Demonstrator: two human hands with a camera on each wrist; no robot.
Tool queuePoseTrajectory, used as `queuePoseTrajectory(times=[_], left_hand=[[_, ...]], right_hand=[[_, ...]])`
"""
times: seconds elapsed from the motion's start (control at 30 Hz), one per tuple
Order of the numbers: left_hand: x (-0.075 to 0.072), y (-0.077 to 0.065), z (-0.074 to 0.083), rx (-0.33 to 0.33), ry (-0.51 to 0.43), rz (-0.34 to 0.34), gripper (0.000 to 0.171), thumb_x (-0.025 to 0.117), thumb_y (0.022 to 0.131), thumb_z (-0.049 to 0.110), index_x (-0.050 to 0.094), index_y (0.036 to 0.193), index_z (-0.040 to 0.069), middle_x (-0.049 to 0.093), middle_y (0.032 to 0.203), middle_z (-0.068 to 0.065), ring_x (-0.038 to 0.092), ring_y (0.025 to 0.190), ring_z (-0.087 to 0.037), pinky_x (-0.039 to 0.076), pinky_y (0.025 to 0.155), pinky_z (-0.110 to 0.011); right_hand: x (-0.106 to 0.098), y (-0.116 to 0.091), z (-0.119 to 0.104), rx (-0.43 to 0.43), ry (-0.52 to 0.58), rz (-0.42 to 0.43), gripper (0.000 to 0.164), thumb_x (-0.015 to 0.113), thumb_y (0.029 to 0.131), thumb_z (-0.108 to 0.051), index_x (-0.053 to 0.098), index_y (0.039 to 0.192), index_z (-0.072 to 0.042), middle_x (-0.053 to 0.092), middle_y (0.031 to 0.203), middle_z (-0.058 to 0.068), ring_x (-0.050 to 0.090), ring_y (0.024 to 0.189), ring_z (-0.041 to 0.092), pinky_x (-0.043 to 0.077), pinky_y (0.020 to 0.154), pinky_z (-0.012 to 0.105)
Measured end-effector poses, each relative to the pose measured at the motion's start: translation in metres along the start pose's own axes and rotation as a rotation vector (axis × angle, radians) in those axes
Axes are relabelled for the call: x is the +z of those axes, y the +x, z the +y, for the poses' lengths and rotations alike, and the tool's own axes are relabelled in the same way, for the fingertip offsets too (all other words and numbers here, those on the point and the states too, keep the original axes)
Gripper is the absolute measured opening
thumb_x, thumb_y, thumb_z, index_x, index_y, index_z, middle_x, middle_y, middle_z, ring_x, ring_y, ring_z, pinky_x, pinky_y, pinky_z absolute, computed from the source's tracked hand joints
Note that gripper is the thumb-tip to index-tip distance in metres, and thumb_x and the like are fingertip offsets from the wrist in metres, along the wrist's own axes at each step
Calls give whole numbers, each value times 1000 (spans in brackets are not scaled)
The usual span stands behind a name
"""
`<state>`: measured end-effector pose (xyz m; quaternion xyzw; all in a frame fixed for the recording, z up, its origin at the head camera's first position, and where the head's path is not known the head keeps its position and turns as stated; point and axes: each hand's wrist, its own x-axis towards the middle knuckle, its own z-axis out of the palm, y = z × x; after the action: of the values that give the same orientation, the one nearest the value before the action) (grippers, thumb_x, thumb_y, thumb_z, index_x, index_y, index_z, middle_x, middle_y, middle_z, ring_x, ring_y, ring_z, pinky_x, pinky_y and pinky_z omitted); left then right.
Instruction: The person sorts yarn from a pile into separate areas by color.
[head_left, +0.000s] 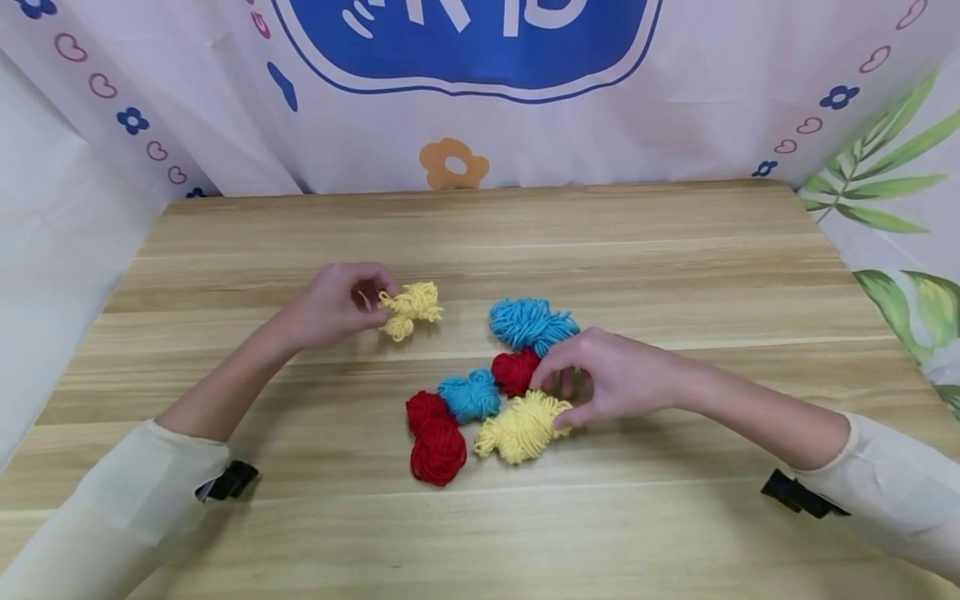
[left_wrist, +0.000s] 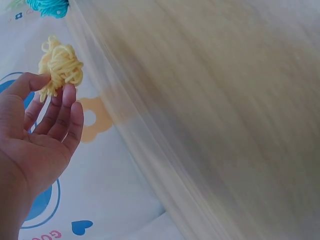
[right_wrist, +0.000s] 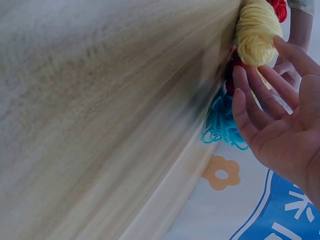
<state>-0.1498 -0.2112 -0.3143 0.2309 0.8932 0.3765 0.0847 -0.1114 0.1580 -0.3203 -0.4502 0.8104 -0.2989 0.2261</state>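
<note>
My left hand pinches a small yellow yarn bundle between thumb and fingers, left of the other yarn. In the left wrist view this loopy bundle stands out from the fingertips. The right hand has thumb and fingertips at the near end of a larger yellow yarn skein, which the right wrist view shows between thumb and fingers. Beside that skein lie a red yarn ball and a small blue yarn bundle. A larger blue skein lies behind the red ball.
Two more red yarn balls, a smaller one and a larger one, lie together at the group's left. Everything is on a wood-grain table. A white printed cloth hangs behind its far edge.
</note>
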Motion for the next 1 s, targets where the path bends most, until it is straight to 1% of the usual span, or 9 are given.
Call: queuePoseTrajectory(times=[0.23,0.43,0.63,0.8,1.0], left_hand=[[-5,-1,-3,-4,26,23,15,74,89,-6,69,103,-4,69,97,-14,60,85,-23,51,69,-20],[-11,-1,-3,-26,39,34,15,74,89,-6,69,102,-3,70,97,-14,61,85,-23,51,69,-19],[-15,-2,-6,-11,62,55,15,75,88,-6,70,103,-4,71,97,-15,61,84,-21,51,70,-19],[-18,-3,-8,0,79,75,15,76,88,-6,71,102,-4,71,96,-15,61,83,-21,51,69,-19],[-22,-3,-11,-23,83,83,16,76,88,-6,71,103,-5,71,99,-17,61,86,-23,50,71,-18]], right_hand=[[0,1,1,8,26,-24,36,91,81,-18,75,113,-12,72,105,-8,65,83,6,59,74,27],[1,3,3,-10,51,-41,39,92,80,-20,74,115,-14,71,105,-9,65,87,7,59,77,29],[3,5,5,-12,41,-70,42,93,79,-22,73,115,-15,68,99,-11,62,87,8,58,76,29],[4,8,6,-1,30,-93,39,93,79,-23,73,112,-17,66,93,-11,61,83,8,58,73,29],[5,12,8,2,29,-120,34,91,82,-22,71,108,-16,67,92,-11,61,81,6,58,71,27]])
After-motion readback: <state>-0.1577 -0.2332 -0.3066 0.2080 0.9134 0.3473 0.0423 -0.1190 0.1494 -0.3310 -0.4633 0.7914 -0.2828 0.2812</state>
